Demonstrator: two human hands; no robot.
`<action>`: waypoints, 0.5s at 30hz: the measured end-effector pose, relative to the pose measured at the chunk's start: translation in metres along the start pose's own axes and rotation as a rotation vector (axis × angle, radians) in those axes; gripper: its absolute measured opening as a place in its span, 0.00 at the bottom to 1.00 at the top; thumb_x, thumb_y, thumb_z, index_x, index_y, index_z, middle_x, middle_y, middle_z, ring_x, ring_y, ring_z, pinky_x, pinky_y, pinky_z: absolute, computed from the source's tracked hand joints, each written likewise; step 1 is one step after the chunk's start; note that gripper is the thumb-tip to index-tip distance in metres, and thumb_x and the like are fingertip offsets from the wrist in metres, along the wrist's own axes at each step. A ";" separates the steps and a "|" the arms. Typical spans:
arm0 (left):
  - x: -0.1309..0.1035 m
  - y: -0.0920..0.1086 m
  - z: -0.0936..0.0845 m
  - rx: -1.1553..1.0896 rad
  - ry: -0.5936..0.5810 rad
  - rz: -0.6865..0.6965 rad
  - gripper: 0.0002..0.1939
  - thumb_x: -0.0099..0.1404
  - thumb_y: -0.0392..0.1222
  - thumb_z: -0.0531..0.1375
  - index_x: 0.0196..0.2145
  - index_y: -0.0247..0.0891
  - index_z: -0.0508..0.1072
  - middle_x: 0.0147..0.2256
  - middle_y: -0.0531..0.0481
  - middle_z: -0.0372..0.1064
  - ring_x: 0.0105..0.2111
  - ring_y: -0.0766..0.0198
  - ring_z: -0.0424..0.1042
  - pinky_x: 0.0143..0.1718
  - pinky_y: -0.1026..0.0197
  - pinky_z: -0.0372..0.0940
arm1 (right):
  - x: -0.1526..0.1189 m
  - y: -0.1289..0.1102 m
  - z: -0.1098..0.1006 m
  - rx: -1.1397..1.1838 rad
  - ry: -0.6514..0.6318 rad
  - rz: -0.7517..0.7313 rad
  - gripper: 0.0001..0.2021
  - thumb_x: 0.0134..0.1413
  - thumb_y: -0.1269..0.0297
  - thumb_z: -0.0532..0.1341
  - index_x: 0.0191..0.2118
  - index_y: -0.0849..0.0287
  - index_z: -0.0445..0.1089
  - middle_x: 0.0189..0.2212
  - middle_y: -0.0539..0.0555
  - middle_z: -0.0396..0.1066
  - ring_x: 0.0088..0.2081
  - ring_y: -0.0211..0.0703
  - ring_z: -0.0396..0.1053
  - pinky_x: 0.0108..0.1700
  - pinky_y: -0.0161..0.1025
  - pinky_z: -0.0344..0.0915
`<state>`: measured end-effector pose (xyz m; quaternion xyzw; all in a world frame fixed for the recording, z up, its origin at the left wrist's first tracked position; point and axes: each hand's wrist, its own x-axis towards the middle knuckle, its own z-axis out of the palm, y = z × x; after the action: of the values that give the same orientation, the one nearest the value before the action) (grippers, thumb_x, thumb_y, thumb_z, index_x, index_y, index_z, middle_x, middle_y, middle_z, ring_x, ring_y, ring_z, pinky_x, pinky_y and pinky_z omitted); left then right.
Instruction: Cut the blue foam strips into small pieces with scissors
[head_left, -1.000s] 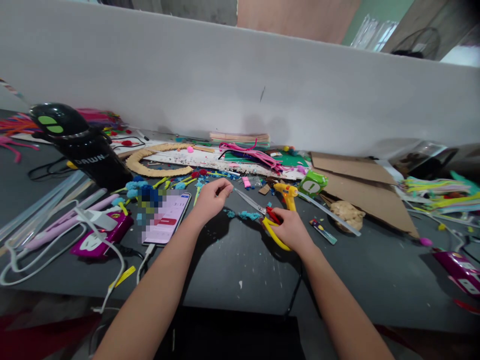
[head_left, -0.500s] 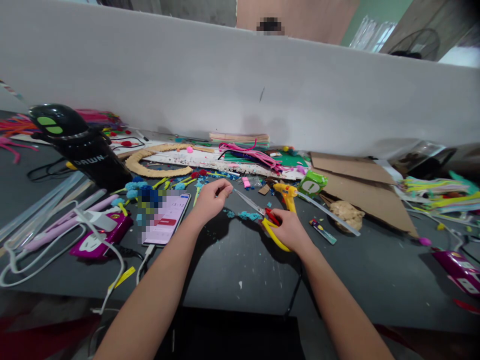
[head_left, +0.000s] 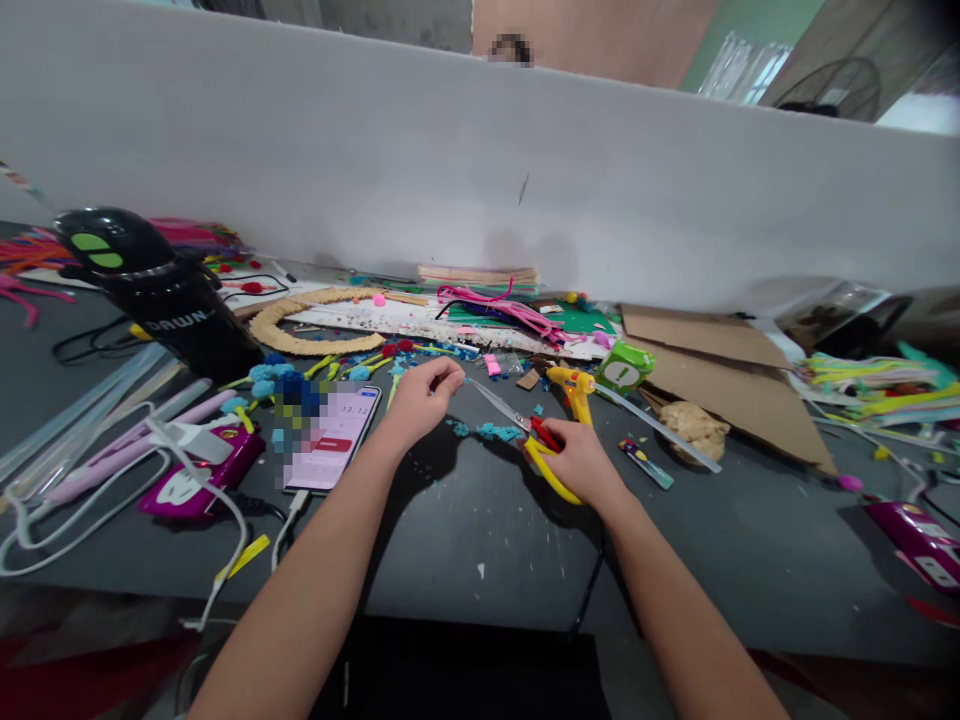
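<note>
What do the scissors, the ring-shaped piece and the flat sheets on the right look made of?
Scissors: shiny silver blades, likely steel; smooth yellow and red handles, probably plastic.
Ring-shaped piece: matte tan with a ridged surface, perhaps wrapped cord or fabric; I can't tell which.
Flat sheets: dull brown with straight-cut edges, most likely cardboard.

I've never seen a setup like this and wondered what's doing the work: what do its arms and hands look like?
They are a person's. The left hand and right hand wear no gloves. The forearms show no sleeves, watch, bracelet, cables or clear markings. I see no rings, though some fingers are partly hidden.
</note>
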<state>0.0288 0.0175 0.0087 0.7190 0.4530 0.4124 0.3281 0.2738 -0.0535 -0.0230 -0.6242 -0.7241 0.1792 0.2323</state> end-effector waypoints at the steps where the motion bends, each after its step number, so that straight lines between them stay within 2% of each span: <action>1: 0.000 0.000 0.000 0.002 -0.001 -0.001 0.10 0.66 0.42 0.54 0.28 0.36 0.67 0.24 0.54 0.59 0.26 0.67 0.58 0.27 0.63 0.52 | 0.000 0.000 0.000 0.002 0.002 -0.001 0.15 0.50 0.57 0.62 0.21 0.58 0.58 0.18 0.46 0.55 0.24 0.35 0.51 0.26 0.36 0.44; 10: 0.001 -0.001 0.000 0.003 0.003 -0.004 0.10 0.66 0.42 0.55 0.28 0.36 0.68 0.24 0.54 0.60 0.26 0.67 0.59 0.27 0.63 0.52 | 0.002 0.003 0.001 0.016 -0.004 -0.014 0.15 0.49 0.58 0.62 0.21 0.59 0.59 0.18 0.45 0.55 0.24 0.34 0.51 0.26 0.35 0.45; 15: 0.000 -0.001 0.000 0.014 0.016 0.000 0.10 0.66 0.41 0.55 0.28 0.36 0.68 0.24 0.54 0.61 0.26 0.67 0.59 0.27 0.63 0.53 | -0.001 0.001 0.001 0.102 -0.012 0.018 0.18 0.49 0.53 0.63 0.21 0.59 0.59 0.18 0.45 0.55 0.24 0.34 0.52 0.25 0.34 0.46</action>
<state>0.0287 0.0183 0.0079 0.7178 0.4586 0.4151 0.3196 0.2742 -0.0540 -0.0243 -0.6168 -0.7099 0.2215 0.2578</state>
